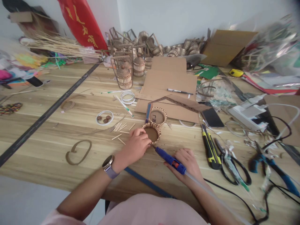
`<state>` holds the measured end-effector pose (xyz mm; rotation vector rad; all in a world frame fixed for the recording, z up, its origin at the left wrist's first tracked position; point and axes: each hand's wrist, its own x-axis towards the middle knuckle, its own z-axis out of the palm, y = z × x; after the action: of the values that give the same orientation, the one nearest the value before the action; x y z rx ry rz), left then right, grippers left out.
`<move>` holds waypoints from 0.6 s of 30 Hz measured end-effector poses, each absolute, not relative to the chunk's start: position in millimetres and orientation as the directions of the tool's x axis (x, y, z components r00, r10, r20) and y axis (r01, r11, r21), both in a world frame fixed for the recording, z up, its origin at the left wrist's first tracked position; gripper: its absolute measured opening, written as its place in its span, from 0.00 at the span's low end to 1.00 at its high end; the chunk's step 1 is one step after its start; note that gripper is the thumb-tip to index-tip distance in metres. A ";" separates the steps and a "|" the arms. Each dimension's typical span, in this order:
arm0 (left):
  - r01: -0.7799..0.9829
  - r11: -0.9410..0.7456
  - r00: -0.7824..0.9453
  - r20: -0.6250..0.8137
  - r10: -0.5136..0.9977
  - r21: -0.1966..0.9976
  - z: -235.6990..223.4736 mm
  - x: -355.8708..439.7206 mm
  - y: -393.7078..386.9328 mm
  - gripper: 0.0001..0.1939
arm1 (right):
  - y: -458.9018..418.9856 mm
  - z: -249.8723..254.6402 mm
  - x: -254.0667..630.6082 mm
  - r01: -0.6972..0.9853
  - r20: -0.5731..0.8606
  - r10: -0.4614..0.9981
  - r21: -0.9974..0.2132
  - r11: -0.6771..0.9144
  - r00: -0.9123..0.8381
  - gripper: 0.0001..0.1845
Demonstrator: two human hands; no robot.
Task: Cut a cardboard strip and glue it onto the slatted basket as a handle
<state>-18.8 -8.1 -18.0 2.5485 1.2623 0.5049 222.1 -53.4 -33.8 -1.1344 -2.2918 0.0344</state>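
Observation:
My left hand [136, 145] is closed on the near rim of a small round basket [158, 132] of short wooden sticks, its fingertips at the left side. In my right hand [187, 161] is a blue hot glue gun [167, 157], with a long clear glue stick [206, 190] trailing from its back. The gun's nozzle points at the basket's lower edge, close to my left fingertips; I cannot tell whether it touches. Just behind stands a second ring of sticks [164, 114]. Loose short sticks [120, 126] lie left of the basket.
Right of my hands lie a yellow-black box cutter [211, 150], scissors [231, 162], pliers [267, 162] and a phone [213, 117]. Cardboard sheets [168, 81] lie behind, with a pen [180, 91]. Small lidded stick buckets [124, 76] crowd the back. A white ring [112, 114] surrounds brown beads.

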 end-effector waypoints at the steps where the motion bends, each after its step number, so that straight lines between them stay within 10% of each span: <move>1: 0.717 -0.589 0.563 0.189 0.805 0.373 -17.8 -18.7 -8.1 0.05 | -53.3 -32.8 222.4 0.724 0.484 0.736 -0.261 0.638 -0.474 0.13; 18: 0.730 -0.585 0.562 0.176 0.808 0.354 -16.8 -18.8 -7.4 0.05 | -53.3 -33.1 220.2 0.706 0.441 0.690 -0.160 0.690 -0.574 0.07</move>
<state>-18.8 -7.4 -16.8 2.5564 1.2826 0.4711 220.2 -53.3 -33.1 -1.0764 -2.4263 -0.0462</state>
